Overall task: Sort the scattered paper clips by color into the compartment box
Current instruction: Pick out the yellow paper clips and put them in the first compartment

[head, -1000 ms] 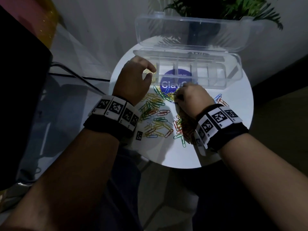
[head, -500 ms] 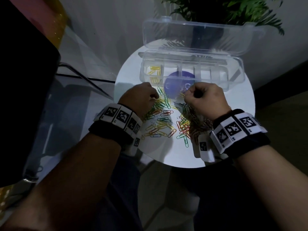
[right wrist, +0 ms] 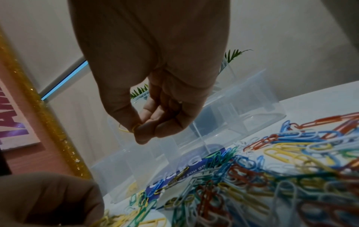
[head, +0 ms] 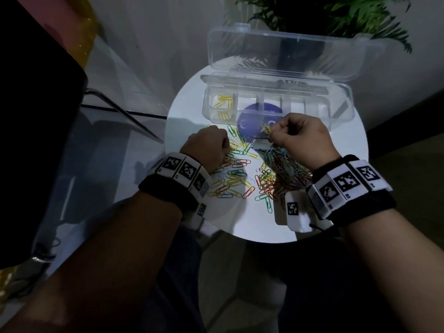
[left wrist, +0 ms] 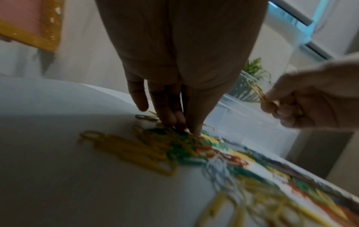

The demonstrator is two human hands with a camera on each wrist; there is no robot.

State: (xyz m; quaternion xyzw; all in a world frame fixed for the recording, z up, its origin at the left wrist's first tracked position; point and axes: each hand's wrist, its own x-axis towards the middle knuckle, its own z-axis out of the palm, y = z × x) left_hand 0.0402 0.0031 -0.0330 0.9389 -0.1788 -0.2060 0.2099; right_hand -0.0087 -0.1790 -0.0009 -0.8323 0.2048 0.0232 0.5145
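Observation:
Mixed coloured paper clips (head: 242,174) lie in a heap on the round white table (head: 240,219). Behind them stands the clear compartment box (head: 341,116) with its lid (head: 283,54) open; yellow clips (head: 223,104) fill its leftmost compartment. My right hand (head: 270,135) is raised just in front of the box and pinches a few yellow clips (head: 265,128) between thumb and fingertips (right wrist: 139,127). My left hand (head: 224,146) is down on the left side of the heap, thumb and fingertips (left wrist: 184,127) meeting on clips there; which clip they hold is blurred.
A blue round sticker (head: 259,116) shows through the box floor. A green plant (head: 336,13) stands behind the lid. A glass surface (head: 115,75) and a dark object lie to the left. The table's near edge runs just under both wrists.
My left hand came back from the box's left compartment down onto the heap. My right hand lifted off the heap with yellow clips and moved up towards the box.

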